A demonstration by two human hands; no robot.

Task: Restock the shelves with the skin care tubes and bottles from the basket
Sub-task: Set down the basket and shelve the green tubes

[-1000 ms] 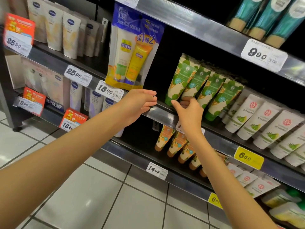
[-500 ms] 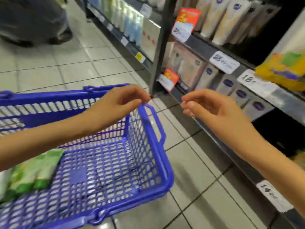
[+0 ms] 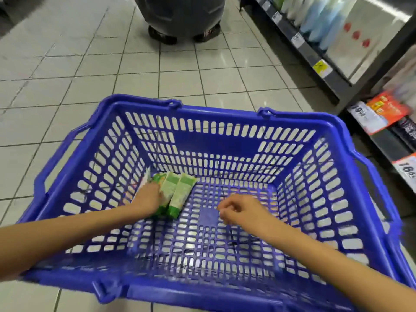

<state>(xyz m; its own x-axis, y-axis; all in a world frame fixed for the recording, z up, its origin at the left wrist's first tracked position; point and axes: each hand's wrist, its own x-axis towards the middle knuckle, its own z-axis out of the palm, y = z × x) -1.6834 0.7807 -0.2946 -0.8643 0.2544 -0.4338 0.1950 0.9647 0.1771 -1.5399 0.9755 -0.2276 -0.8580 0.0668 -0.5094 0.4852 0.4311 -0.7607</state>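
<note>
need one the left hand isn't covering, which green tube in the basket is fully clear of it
The rightmost green plastic tube, lying at the row's outer edge; the left hand lies over the tubes beside it.

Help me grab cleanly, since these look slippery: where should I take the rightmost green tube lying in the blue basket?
Grip the rightmost green plastic tube across its middle, coming from above and its right. It lies flat on the blue plastic basket floor, its right side free, the left hand covering its neighbours. The empty right hand is near.
</note>
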